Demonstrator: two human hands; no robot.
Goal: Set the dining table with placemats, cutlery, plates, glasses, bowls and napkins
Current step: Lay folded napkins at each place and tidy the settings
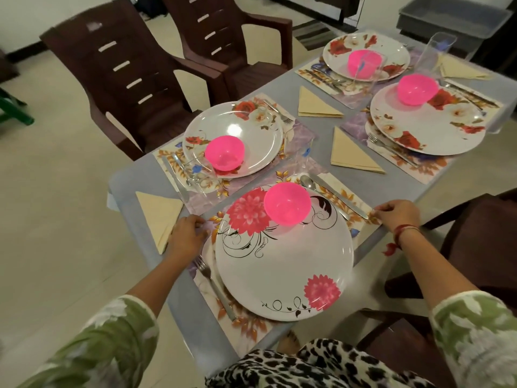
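One placemat (pixel 249 324) is held by left hand (pixel 187 235) and right hand (pixel 397 214).

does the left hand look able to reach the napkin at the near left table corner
Probably yes: the left hand grips the placemat corner right beside the napkin, which lies flat with nothing on it or between them.

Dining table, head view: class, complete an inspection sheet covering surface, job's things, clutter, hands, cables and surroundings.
Surface: grey table, four floral placemats.
Job's things: each mat carries a plate, pink bowl and cutlery; folded napkins and clear glasses alongside.
Clutter: nothing seen.
Hands: left hand and right hand hold opposite corners of the nearest placemat.
Cables: nothing seen.
Surroundings: brown chairs, grey tub.
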